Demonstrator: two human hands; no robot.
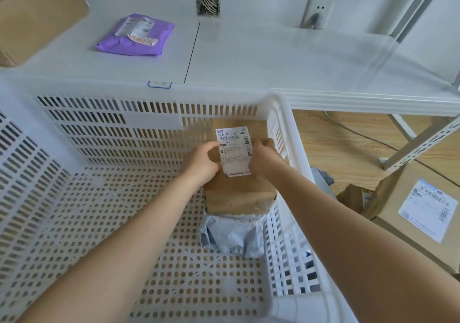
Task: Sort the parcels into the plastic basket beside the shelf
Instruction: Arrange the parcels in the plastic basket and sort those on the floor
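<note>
A brown paper parcel [239, 195] with a white shipping label stands in the far right corner of the white plastic basket [286, 133]. My left hand [202, 161] grips its left side and my right hand [263, 159] grips its right side, near the label. The parcel rests on top of a grey plastic mailer [234, 235] lying on the basket floor. A purple mailer parcel [135, 36] lies on the white shelf [273, 58] behind the basket.
A cardboard box [37, 16] sits at the shelf's left end. On the wooden floor to the right stand a labelled cardboard box [423, 210] and an open smaller one [353, 198]. A shelf leg [420, 143] slants nearby. The left part of the basket floor holds nothing.
</note>
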